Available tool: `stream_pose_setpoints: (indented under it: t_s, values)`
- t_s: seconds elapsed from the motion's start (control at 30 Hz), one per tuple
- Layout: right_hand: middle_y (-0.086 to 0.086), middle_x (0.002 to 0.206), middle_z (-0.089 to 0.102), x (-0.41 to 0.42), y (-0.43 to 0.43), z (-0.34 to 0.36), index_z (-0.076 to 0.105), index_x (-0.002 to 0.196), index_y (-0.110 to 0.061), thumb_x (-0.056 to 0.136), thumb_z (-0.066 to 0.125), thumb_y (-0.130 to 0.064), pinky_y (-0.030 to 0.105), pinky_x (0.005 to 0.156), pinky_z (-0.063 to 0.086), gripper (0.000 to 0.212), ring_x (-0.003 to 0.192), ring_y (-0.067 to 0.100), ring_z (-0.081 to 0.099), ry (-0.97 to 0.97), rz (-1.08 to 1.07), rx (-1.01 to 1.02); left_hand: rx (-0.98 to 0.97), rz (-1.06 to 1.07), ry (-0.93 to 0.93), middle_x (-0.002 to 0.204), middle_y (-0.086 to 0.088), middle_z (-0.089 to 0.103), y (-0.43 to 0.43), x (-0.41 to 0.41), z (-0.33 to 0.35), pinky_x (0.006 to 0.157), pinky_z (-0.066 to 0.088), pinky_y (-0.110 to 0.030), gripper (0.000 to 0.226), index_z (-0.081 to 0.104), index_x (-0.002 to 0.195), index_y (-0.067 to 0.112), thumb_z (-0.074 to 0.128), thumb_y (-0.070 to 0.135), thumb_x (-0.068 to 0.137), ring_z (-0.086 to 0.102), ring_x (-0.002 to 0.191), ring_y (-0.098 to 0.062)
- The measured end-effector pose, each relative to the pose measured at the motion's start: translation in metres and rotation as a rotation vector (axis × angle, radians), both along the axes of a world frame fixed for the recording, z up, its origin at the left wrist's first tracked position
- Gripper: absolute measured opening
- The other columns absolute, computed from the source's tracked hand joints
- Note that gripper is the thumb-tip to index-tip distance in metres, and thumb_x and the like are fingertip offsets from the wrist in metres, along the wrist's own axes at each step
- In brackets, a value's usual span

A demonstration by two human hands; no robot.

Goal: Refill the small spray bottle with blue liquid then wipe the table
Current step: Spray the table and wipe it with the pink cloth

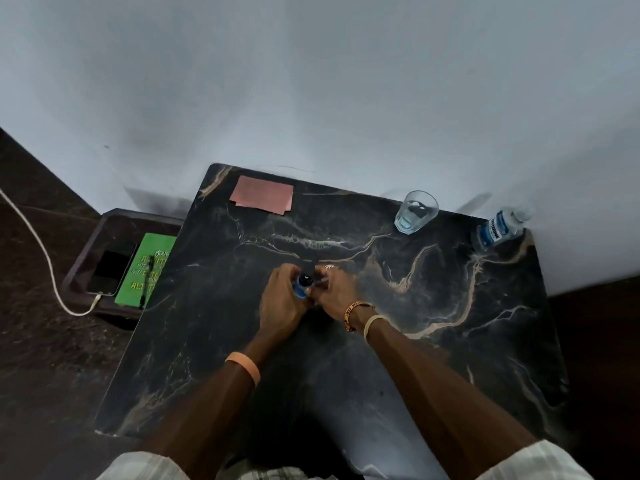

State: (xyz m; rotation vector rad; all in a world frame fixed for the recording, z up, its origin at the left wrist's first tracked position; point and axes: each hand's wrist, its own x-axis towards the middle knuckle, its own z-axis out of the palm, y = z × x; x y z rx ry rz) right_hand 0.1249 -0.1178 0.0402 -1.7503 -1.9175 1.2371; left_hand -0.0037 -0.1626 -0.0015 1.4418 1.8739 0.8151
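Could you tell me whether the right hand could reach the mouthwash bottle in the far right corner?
Probably yes: only tabletop lies between the right hand and the mouthwash bottle, and the glass stands off to its left. The hand is busy at the small spray bottle, though.

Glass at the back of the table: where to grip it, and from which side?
Wrap the side wall of the glass about midway, coming from its near side with the right hand, likely the closer one. It stands upright, mouth open, with liquid in the bottom, so a rim pinch risks tipping. Nothing touches it; the mouthwash bottle stands apart to its right.
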Motion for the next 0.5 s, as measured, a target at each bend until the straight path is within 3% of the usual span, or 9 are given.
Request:
stream_pose_setpoints:
  t_s: [0.13, 0.23, 0.3, 0.43, 0.5]
  values:
    - [-0.025, 0.063, 0.056, 0.001, -0.004, 0.012, 0.062, 0.071, -0.032, 0.074, 0.076, -0.019, 0.004, 0.055, 0.041, 0.019, 0.064, -0.016, 0.056, -0.005, -0.035, 0.023, 0.019, -0.063, 0.01, 0.092, 0.013, 0.05, 0.009, -0.004, 0.003, 0.065, 0.039, -0.021, 0.034, 0.047, 0.093, 0.032, 0.075, 0.038, 0.076, 0.05, 0.081, -0.002]
    - [-0.016, 0.074, 0.063, 0.005, 0.002, 0.019, 0.067, 0.081, -0.023, 0.074, 0.075, -0.013, 0.006, 0.056, 0.038, 0.014, 0.065, -0.007, 0.057, 0.019, -0.06, 0.029, 0.028, -0.136, -0.004, 0.089, 0.015, 0.053, 0.023, -0.007, 0.015, 0.064, 0.035, -0.016, 0.035, 0.047, 0.092, 0.034, 0.075, 0.042, 0.073, 0.051, 0.081, 0.002]
    - [-0.004, 0.087, 0.07, 0.009, 0.01, 0.024, 0.069, 0.096, -0.012, 0.074, 0.072, -0.007, 0.015, 0.064, 0.046, 0.023, 0.076, 0.006, 0.062, 0.038, -0.064, 0.053, 0.03, -0.173, -0.013, 0.088, 0.017, 0.054, 0.038, -0.006, 0.025, 0.063, 0.035, -0.015, 0.038, 0.048, 0.092, 0.035, 0.078, 0.044, 0.07, 0.051, 0.08, 0.004]
    - [0.003, 0.098, 0.073, 0.018, 0.028, 0.039, 0.069, 0.112, -0.011, 0.075, 0.071, 0.001, 0.028, 0.075, 0.057, 0.039, 0.087, 0.017, 0.069, 0.055, -0.078, 0.069, 0.006, -0.271, -0.044, 0.092, 0.017, 0.058, 0.068, -0.005, 0.044, 0.064, 0.036, -0.012, 0.04, 0.051, 0.093, 0.039, 0.082, 0.046, 0.069, 0.056, 0.082, 0.002]
    - [-0.003, 0.094, 0.071, 0.026, 0.036, 0.042, 0.068, 0.11, -0.009, 0.077, 0.072, 0.003, 0.015, 0.071, 0.053, 0.035, 0.085, 0.01, 0.068, 0.094, -0.102, 0.085, 0.001, -0.311, -0.061, 0.097, 0.015, 0.06, 0.083, -0.003, 0.053, 0.067, 0.041, -0.013, 0.043, 0.054, 0.099, 0.036, 0.084, 0.044, 0.069, 0.059, 0.085, -0.001]
